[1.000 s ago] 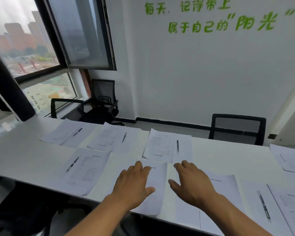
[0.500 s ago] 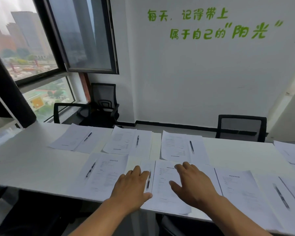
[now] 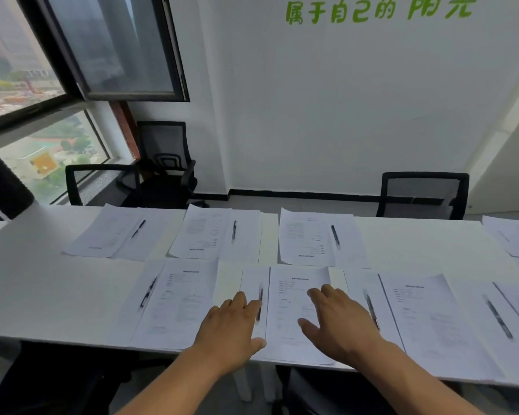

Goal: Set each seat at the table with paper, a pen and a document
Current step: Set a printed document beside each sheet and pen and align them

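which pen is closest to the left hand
The pen in the near row's middle setting, lying just left of the document under the right hand. The left hand has its fingertips right beside it; the other pens lie well clear.

Green characters "属于自己的阳光" stand on the white wall at upper right; print on the documents is too blurred to read

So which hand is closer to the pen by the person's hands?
Left. The left hand lies flat with its fingers right against the pen. The right hand rests on the printed document, further to the pen's right.
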